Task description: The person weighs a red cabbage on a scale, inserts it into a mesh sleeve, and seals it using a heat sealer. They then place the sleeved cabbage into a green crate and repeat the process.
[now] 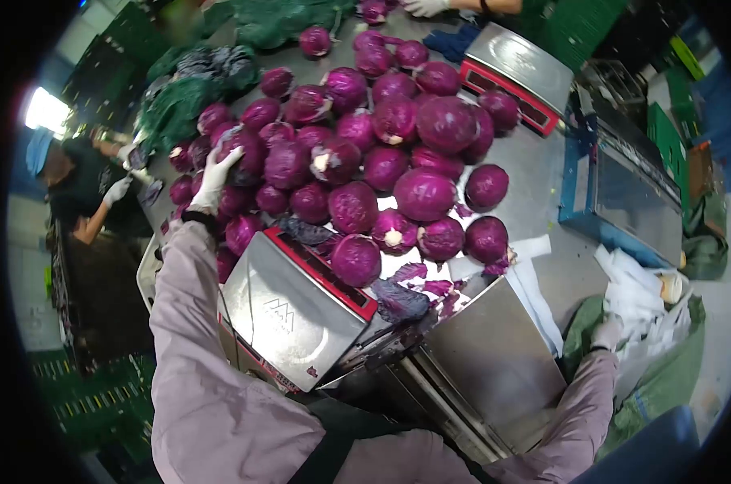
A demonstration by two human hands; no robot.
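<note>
My left hand (216,173), in a white glove, reaches out to the left side of the pile and grips a purple-red cabbage (249,161), its thumb on top. Many more red cabbages (353,207) lie heaped around it on the metal table. Low at the right, my gloved right hand (607,332) is closed at a bundle of white wrapping (633,290). That bundle fills a green woven sack (664,355). The right fingertips are partly lost against the white material.
A scale (293,310) with a red edge stands before me; another scale (518,68) is at the back. Loose dark leaves (401,300) lie beside a metal plate (494,355). A blue-framed machine (623,194) stands right. A co-worker (83,185) works at left; another's gloved hand (426,6) shows at top.
</note>
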